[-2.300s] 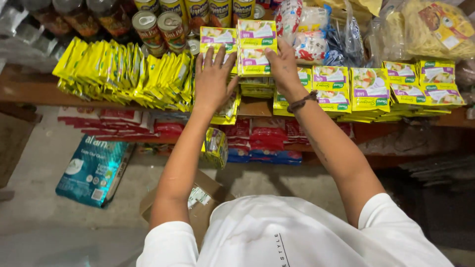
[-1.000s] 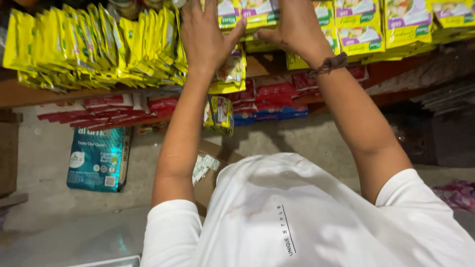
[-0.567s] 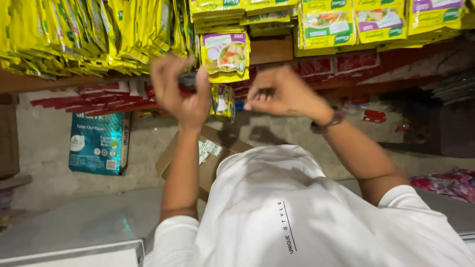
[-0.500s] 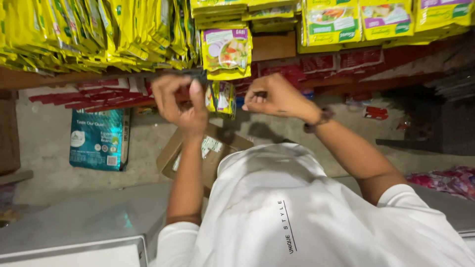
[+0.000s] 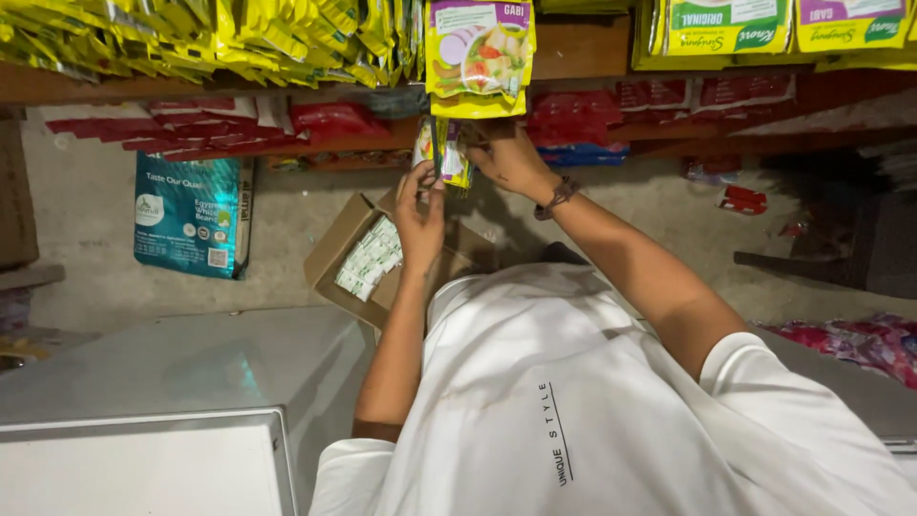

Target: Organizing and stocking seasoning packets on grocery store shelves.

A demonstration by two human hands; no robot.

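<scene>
Near the top centre of the frame, both hands are pinching a hanging strip of small yellow sachets (image 5: pixel 445 153), its long axis vertical. The left hand (image 5: pixel 420 208) is gripping its lower end from below, while the right hand (image 5: pixel 511 158) is grasping its upper part just beside it.

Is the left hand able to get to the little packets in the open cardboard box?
Probably yes. The left hand is right above the cardboard box, whose flaps are open, and nothing covers the packets inside.

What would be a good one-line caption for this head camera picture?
Both hands, left hand and right hand, grip a hanging strip of small packets below a wooden shelf.
</scene>
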